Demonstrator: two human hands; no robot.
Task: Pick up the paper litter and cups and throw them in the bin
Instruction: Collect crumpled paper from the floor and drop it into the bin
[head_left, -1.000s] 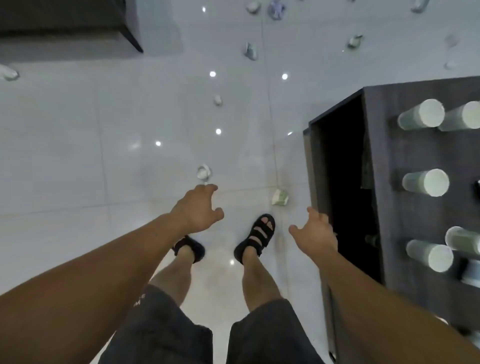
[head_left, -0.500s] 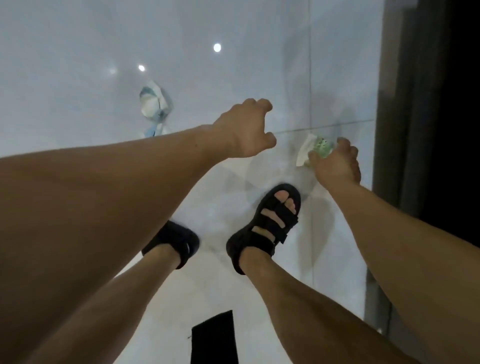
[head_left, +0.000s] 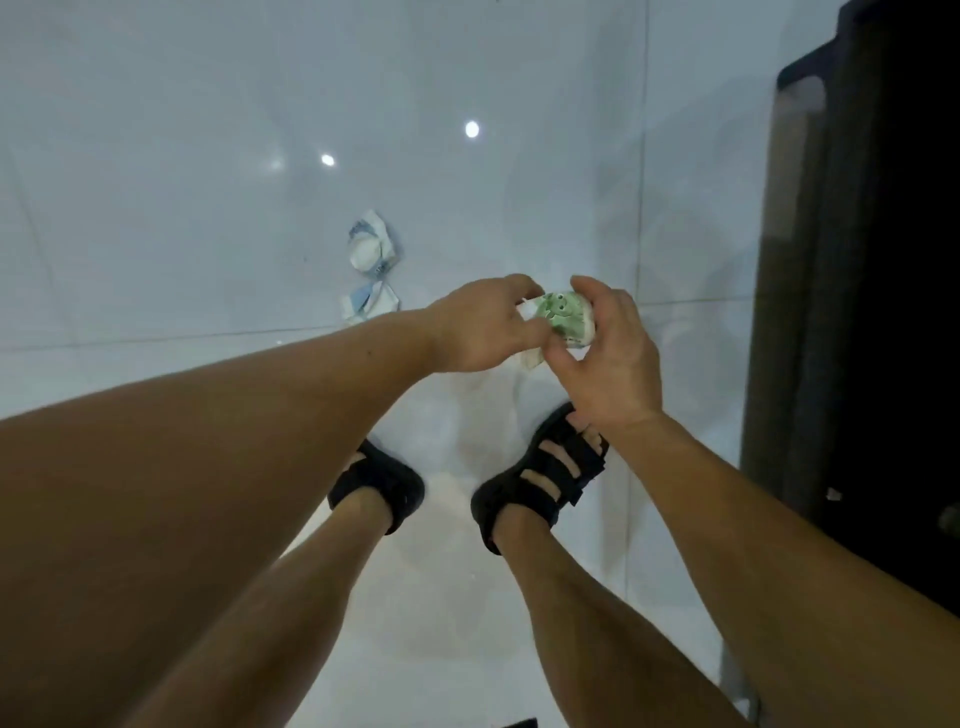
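Blue paper litter (head_left: 370, 249) lies on the floor (head_left: 182, 156), up-left of the right sandal (head_left: 540, 483). Above that sandal, my left hand (head_left: 478, 327) and right hand (head_left: 613, 369) both curl fingers round the crumpled green cup (head_left: 563, 314). Pickup step; next, probably find the bin.

Single head-worn view, looking steeply down, close over hands (head_left: 550, 332), feet and floor (head_left: 156, 208)
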